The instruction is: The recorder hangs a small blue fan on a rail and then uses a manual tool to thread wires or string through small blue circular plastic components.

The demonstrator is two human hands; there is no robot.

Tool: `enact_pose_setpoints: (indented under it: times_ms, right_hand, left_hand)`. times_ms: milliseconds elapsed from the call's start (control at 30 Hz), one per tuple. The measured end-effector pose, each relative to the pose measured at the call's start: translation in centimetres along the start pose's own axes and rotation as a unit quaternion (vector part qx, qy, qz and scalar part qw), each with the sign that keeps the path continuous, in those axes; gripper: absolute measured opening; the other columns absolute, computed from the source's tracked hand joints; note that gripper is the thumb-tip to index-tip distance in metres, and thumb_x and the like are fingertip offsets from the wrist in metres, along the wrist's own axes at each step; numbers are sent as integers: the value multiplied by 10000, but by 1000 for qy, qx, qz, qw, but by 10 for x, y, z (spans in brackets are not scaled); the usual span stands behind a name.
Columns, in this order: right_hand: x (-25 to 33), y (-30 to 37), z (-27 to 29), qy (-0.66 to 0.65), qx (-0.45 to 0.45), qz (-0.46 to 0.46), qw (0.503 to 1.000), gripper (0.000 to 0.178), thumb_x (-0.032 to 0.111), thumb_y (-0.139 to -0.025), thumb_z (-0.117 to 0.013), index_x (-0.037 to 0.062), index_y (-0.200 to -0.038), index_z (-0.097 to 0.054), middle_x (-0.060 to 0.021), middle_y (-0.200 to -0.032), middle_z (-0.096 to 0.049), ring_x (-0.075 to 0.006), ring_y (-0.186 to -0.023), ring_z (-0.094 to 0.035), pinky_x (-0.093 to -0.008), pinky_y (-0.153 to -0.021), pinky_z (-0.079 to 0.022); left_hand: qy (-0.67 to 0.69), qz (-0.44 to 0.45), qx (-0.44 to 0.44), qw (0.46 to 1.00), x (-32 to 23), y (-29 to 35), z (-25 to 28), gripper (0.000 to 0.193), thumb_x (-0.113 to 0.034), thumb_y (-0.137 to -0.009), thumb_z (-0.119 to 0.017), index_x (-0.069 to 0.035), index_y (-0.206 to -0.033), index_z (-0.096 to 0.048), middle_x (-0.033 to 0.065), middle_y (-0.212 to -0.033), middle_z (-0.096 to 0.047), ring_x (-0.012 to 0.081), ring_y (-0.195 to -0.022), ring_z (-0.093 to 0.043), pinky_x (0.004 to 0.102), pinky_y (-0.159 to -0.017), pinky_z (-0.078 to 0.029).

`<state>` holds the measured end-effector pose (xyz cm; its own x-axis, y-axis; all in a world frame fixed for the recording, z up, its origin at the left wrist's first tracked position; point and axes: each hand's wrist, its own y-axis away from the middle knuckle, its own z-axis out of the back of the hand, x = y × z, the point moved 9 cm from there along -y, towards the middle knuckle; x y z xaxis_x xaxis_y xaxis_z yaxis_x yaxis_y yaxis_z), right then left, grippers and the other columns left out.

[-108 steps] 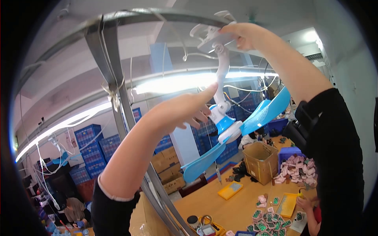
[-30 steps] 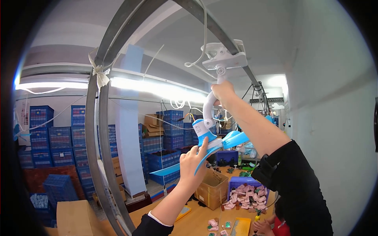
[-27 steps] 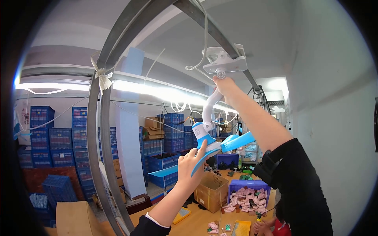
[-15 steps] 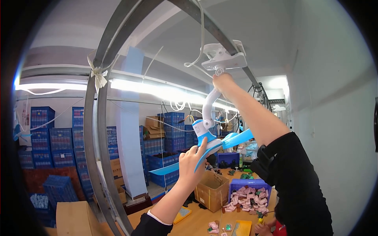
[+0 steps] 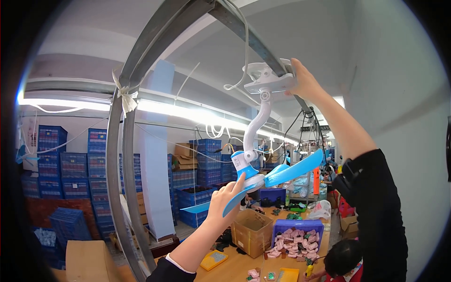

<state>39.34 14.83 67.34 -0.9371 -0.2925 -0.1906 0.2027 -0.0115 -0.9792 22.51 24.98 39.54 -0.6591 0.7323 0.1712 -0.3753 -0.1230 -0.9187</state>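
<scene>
A white and blue clip-on fan (image 5: 259, 124) hangs head down from a grey metal beam (image 5: 246, 37). Its white clip (image 5: 270, 84) sits around the beam. My right hand (image 5: 305, 81), raised high, grips the right end of that clip, thumb above and fingers below, partly hidden behind it. Lower down, my left hand (image 5: 223, 202) holds the fan's head by the hub, with the index finger against the blue and white motor housing (image 5: 242, 164). Blue blades (image 5: 296, 168) spread out on both sides of the hub; one crosses in front of my left hand.
A grey metal post (image 5: 115, 164) stands at left, cloth tied around its top. Below is a wooden table with an open carton (image 5: 252, 232), a purple bin (image 5: 297, 225) of pink parts and yellow trays (image 5: 213, 259). A co-worker (image 5: 343, 258) sits lower right. Blue crates (image 5: 75, 164) are stacked behind.
My right hand has moved from the joint under the clip up to the clip's right end. My left hand stays on the fan's head. The co-worker's head has come into view.
</scene>
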Motion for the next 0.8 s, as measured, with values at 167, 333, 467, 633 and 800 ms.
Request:
enact_pose_setpoints:
  times_ms: [167,333,467,633,800]
  right_hand:
    - [2,-10,-9,-146,68,-7,987,830,49,-557,-753,56,-1260,-312,-161,-1178,-443,-325,-1109,-431,-353,-921,-376]
    - [29,-7,-6,-179,70,100,976,756,132,-622,-747,112,-1271,-360,-106,-1166,-435,-242,-1155,-390,-355,-961,-317]
    - [17,-10,-10,-191,60,35,979,660,207,-654,-725,158,-1237,-420,-113,-1115,-445,-267,-1068,-449,-345,-894,-388]
    - [10,-10,-16,-102,-12,-18,995,682,227,-643,-732,185,-1246,-415,-102,-1100,-453,-265,-1067,-445,-351,-871,-397]
    - [16,-13,-21,-129,33,8,991,679,211,-647,-731,178,-1250,-421,-108,-1111,-443,-263,-1068,-442,-351,-895,-376]
  left_hand:
    - [25,30,3,999,3,4,24,502,-54,-766,-562,45,-1223,-381,200,-1020,-553,324,-902,-566,361,-758,-479]
    - [62,-27,-17,998,-4,6,36,590,-147,-748,-619,-11,-1260,-359,198,-1148,-485,336,-979,-534,366,-817,-461]
    - [93,12,47,995,-10,9,7,737,-242,-725,-678,-92,-1327,-280,193,-1284,-366,336,-1100,-464,373,-877,-429]
    - [88,-13,-41,995,-7,2,6,671,-156,-675,-702,-58,-1261,-392,250,-1231,-423,332,-858,-602,374,-730,-473]
    - [126,12,-38,991,-1,0,-6,609,-126,-702,-676,-86,-1249,-411,234,-1215,-447,329,-835,-608,356,-692,-494]
